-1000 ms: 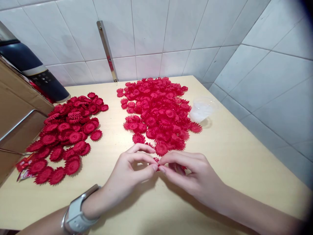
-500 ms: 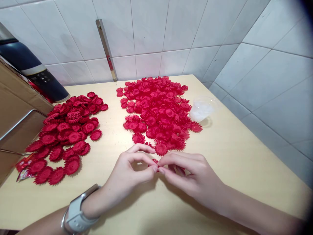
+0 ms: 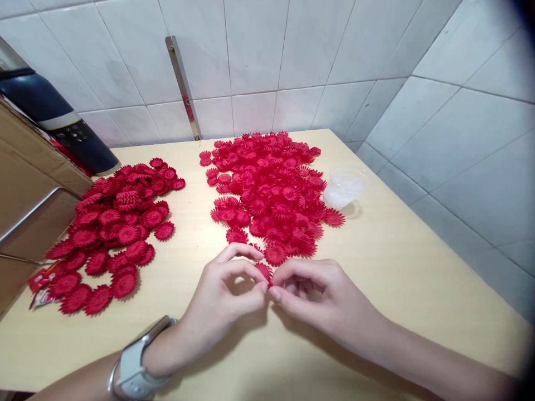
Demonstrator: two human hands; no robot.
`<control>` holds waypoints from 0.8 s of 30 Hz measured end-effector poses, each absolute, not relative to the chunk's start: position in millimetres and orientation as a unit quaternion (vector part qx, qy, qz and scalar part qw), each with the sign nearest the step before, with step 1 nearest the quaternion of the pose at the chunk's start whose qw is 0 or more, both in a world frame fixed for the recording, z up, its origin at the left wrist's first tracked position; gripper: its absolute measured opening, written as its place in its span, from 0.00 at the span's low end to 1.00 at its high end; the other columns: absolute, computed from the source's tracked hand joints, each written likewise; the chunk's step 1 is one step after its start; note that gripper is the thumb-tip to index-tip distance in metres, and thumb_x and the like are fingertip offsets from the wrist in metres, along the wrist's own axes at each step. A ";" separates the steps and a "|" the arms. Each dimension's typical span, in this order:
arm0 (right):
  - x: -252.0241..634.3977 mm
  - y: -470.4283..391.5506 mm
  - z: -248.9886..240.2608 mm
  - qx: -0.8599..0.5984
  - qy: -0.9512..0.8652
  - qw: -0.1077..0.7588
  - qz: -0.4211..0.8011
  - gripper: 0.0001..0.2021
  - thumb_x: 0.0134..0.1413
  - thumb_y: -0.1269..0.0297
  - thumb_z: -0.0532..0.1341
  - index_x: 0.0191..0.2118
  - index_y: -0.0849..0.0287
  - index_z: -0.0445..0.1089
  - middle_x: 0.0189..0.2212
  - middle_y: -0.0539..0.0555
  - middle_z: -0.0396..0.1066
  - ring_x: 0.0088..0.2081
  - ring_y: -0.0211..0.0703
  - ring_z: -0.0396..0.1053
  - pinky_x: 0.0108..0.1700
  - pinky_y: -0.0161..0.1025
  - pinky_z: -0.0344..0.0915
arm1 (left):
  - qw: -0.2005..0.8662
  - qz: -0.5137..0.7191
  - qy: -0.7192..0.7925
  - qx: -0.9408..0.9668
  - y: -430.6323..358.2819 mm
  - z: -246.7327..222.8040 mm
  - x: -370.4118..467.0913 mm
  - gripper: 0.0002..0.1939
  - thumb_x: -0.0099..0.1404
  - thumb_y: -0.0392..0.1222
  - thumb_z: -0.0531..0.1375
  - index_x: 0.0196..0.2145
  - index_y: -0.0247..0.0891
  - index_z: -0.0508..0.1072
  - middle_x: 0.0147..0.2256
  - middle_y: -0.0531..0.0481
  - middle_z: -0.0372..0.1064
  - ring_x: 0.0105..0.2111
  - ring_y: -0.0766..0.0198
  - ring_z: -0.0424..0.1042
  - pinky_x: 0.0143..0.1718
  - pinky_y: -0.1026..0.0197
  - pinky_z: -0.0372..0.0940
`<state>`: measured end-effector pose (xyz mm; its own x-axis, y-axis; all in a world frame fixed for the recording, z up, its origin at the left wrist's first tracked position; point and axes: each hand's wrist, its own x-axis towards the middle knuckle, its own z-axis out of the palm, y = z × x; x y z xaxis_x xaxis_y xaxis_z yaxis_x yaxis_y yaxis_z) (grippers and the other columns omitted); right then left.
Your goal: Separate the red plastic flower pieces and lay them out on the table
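Observation:
Between my hands is a small red disc with a fringed, petal-like edge (image 3: 264, 271), partly hidden by the fingers. My left hand (image 3: 232, 287) pinches it between thumb and forefinger, the other fingers curled above. From the other side my right hand (image 3: 317, 292) pinches its near edge, thumb and forefinger meeting my left fingertips. Just beyond the hands lies a wide heap of similar red fringed discs (image 3: 271, 195). A second heap, of thicker-looking red fringed discs (image 3: 121, 223), spreads over the left of the table.
The pale wooden table (image 3: 192, 223) meets tiled walls (image 3: 259, 50) behind and to the right. A clear plastic container (image 3: 345, 186) stands right of the middle heap. At left are a cardboard box (image 3: 33, 161), a dark bottle (image 3: 62, 117) and a small red-and-white wrapper (image 3: 44, 284).
More of the held red disc now shows between my fingertips, turned up toward the far heap. My right fingers have shifted slightly left; both heaps stay as they were.

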<state>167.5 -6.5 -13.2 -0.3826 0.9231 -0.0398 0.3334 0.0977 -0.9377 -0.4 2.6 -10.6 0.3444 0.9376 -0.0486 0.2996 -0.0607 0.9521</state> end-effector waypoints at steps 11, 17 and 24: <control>169.8 -4.4 -12.8 -0.461 -0.590 0.326 0.577 0.05 0.47 0.72 0.56 0.23 0.61 0.65 0.18 0.46 0.61 0.20 0.32 0.54 0.21 0.30 0.52 | 0.442 0.367 0.528 0.625 10.0 -6.0 -4.4 0.05 0.51 0.31 0.58 0.20 0.36 0.72 0.39 0.47 0.60 0.43 0.58 0.63 0.38 0.61 0.64; 170.9 -4.2 -10.5 -0.476 -0.632 0.331 0.515 0.06 0.46 0.73 0.55 0.21 0.60 0.62 0.17 0.46 0.59 0.20 0.33 0.54 0.21 0.31 0.51 | 0.374 0.350 0.547 0.662 18.5 -6.5 -7.9 0.07 0.53 0.32 0.57 0.20 0.35 0.71 0.39 0.48 0.60 0.42 0.58 0.64 0.41 0.58 0.62; 171.7 -4.0 -11.0 -0.472 -0.652 0.333 0.490 0.06 0.45 0.74 0.54 0.21 0.60 0.62 0.17 0.46 0.59 0.20 0.33 0.55 0.21 0.31 0.52 | 0.244 0.306 0.463 0.796 15.8 -6.7 -6.2 0.06 0.54 0.29 0.55 0.25 0.37 0.68 0.36 0.47 0.64 0.39 0.58 0.63 0.42 0.57 0.59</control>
